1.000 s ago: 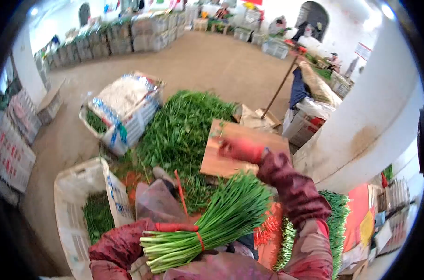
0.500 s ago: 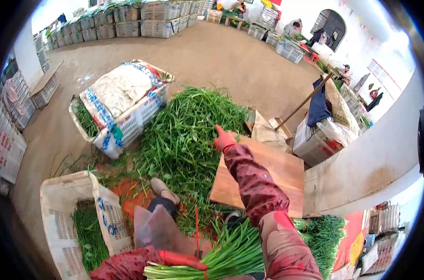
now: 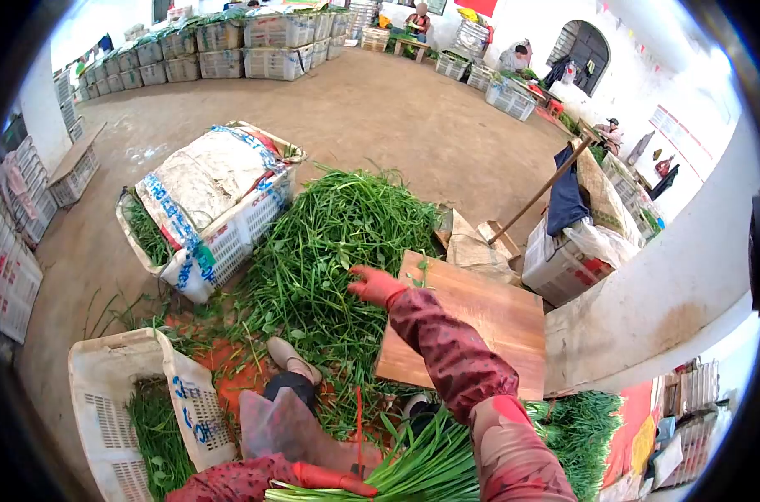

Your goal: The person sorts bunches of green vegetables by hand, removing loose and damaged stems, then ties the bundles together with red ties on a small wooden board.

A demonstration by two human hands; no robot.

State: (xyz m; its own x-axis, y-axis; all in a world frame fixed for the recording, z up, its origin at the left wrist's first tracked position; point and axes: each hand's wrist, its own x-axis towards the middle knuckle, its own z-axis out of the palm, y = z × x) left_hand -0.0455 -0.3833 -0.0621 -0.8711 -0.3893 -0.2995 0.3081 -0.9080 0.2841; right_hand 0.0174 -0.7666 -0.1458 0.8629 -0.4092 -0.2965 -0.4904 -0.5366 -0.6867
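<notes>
My left hand (image 3: 334, 479), in a red-orange glove, is closed around a bunch of chives (image 3: 426, 464) at the bottom of the view. The pale stem ends point left and the leaves fan out to the right. A thin red tie (image 3: 359, 422) stands up beside this hand. My right hand (image 3: 376, 286), gloved alike, is stretched over the right side of a heap of loose greens (image 3: 338, 222), fingers extended and apart. It appears to hold nothing; whether it touches the heap I cannot tell. A wooden board (image 3: 472, 322) lies under my right forearm.
A white crate (image 3: 204, 422) with greens stands at lower left, and a covered crate (image 3: 250, 238) beyond it. More tied chives (image 3: 577, 435) lie at right, near a white pillar (image 3: 648, 326). A stick (image 3: 543, 188) leans by another crate. Several people sit at the far wall.
My right hand has moved left and down from the heap's right edge, its fingers now more spread. My left hand keeps hold of the chives. The view has shifted slightly.
</notes>
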